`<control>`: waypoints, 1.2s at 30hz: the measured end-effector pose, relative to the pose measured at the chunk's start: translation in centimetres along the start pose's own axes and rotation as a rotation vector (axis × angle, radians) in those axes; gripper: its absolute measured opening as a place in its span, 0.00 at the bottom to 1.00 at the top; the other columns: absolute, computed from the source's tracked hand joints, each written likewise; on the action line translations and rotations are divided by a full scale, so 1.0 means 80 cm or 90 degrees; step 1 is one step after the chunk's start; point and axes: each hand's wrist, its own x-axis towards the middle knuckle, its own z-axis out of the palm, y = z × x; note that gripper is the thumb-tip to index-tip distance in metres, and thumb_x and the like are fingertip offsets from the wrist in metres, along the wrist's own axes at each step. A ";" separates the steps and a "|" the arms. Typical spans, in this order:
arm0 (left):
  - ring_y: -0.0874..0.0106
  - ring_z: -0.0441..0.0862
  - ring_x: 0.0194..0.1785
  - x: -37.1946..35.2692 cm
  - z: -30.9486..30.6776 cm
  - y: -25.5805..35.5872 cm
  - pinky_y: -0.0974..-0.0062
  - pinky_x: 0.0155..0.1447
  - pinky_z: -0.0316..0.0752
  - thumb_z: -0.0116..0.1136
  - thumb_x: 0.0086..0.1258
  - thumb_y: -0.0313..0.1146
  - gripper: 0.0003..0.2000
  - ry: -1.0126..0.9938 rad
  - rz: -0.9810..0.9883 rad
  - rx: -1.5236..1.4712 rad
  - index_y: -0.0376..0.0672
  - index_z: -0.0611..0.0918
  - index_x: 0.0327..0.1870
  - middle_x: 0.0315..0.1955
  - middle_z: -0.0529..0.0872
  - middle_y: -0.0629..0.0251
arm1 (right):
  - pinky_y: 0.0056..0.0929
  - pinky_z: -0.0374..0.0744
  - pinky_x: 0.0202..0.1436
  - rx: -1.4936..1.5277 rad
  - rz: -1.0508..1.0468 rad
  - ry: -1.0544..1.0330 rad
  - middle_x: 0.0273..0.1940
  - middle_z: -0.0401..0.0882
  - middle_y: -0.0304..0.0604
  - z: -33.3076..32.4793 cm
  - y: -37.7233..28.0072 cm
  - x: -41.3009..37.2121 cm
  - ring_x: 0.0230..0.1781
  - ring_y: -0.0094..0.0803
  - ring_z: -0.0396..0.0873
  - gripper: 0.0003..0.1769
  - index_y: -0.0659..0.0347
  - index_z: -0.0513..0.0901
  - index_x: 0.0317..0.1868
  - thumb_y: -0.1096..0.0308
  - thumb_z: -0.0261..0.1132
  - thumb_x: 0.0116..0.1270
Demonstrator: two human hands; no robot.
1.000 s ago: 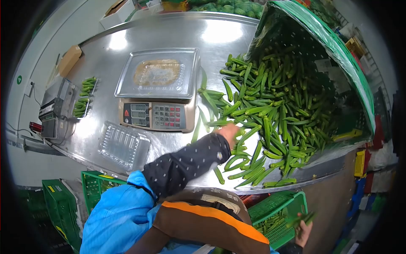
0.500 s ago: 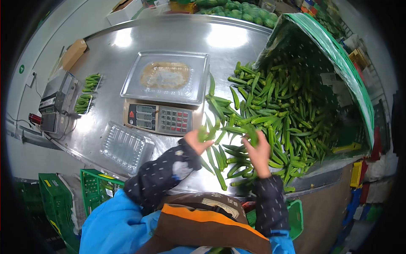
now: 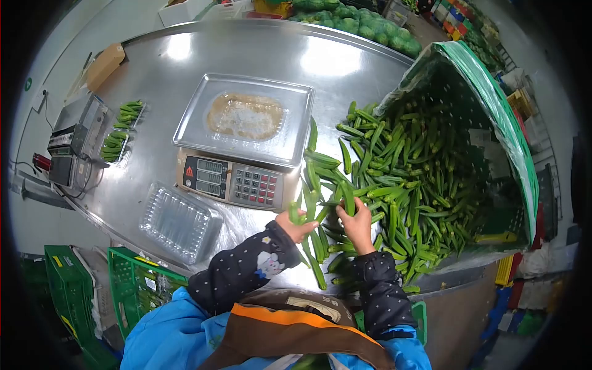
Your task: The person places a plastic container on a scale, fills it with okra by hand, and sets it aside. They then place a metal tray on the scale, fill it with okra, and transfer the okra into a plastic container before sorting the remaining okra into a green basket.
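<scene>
My left hand (image 3: 297, 226) is closed around okra pods (image 3: 293, 211) just below the front right corner of a digital scale (image 3: 231, 182). Fingers of my right hand (image 3: 357, 224) grip an okra pod (image 3: 348, 196) that points away from me. Loose okra lies under and between both hands on the steel table (image 3: 145, 157). To the right, a large heap of okra (image 3: 401, 179) spills from a green crate (image 3: 524, 148) lying on its side. The scale carries a clear-looking pan with a brownish patch in its middle.
Stacked clear plastic trays (image 3: 179, 223) lie left of the scale. Two okra-filled trays (image 3: 113, 147) stand beside a wrapping machine (image 3: 75, 148) at the far left. A cardboard piece (image 3: 105, 66) sits at the back left. Green crates (image 3: 74, 296) stand below the front edge.
My right hand has moved left, closer to my left hand, with okra in its fingers. My left hand has lowered slightly and still holds okra. The view has shifted a little.
</scene>
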 end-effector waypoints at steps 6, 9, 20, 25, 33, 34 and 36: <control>0.78 0.74 0.18 -0.011 0.001 0.014 0.80 0.23 0.69 0.69 0.58 0.33 0.14 0.019 -0.009 0.004 0.36 0.79 0.39 0.21 0.80 0.67 | 0.45 0.75 0.38 -0.172 -0.179 0.074 0.34 0.80 0.56 0.063 -0.025 0.031 0.36 0.57 0.78 0.22 0.64 0.73 0.43 0.66 0.73 0.50; 0.79 0.71 0.14 0.012 -0.030 -0.011 0.80 0.19 0.65 0.71 0.56 0.35 0.21 0.009 -0.035 -0.001 0.33 0.75 0.44 0.17 0.77 0.68 | 0.43 0.75 0.35 -0.158 -0.186 0.095 0.32 0.79 0.55 0.080 -0.016 0.041 0.33 0.53 0.78 0.21 0.64 0.74 0.44 0.69 0.71 0.51; 0.59 0.82 0.47 -0.031 0.074 0.011 0.68 0.53 0.76 0.65 0.59 0.41 0.22 -0.291 0.312 0.458 0.46 0.77 0.54 0.44 0.84 0.55 | 0.16 0.75 0.30 0.420 0.253 -0.019 0.36 0.80 0.37 -0.050 -0.022 -0.119 0.28 0.20 0.76 0.17 0.66 0.76 0.47 0.76 0.67 0.57; 0.52 0.78 0.49 0.058 0.104 0.074 0.64 0.55 0.75 0.70 0.48 0.33 0.21 -0.160 0.249 0.656 0.41 0.78 0.45 0.42 0.80 0.49 | 0.15 0.66 0.22 0.208 0.341 0.179 0.32 0.71 0.31 -0.221 0.043 -0.272 0.24 0.16 0.68 0.19 0.58 0.71 0.50 0.70 0.65 0.58; 0.54 0.79 0.51 0.172 0.071 0.083 0.59 0.54 0.75 0.62 0.57 0.29 0.18 0.022 0.089 0.867 0.42 0.76 0.50 0.51 0.74 0.50 | 0.25 0.73 0.29 -0.205 0.763 0.535 0.31 0.78 0.42 -0.339 0.063 -0.546 0.25 0.27 0.72 0.21 0.66 0.78 0.52 0.68 0.66 0.59; 0.53 0.79 0.51 0.148 0.068 0.098 0.59 0.54 0.75 0.60 0.58 0.29 0.17 -0.017 0.116 0.843 0.42 0.75 0.50 0.51 0.74 0.50 | 0.25 0.72 0.27 -0.235 0.694 0.583 0.28 0.77 0.41 -0.341 0.117 -0.580 0.23 0.26 0.71 0.20 0.68 0.79 0.51 0.66 0.66 0.60; 0.53 0.80 0.49 0.128 0.067 0.077 0.60 0.52 0.76 0.59 0.58 0.30 0.19 -0.039 0.191 0.778 0.41 0.74 0.52 0.47 0.79 0.49 | 0.18 0.66 0.21 -0.058 0.585 0.544 0.38 0.82 0.39 -0.331 0.216 -0.574 0.20 0.19 0.70 0.20 0.60 0.74 0.54 0.64 0.65 0.62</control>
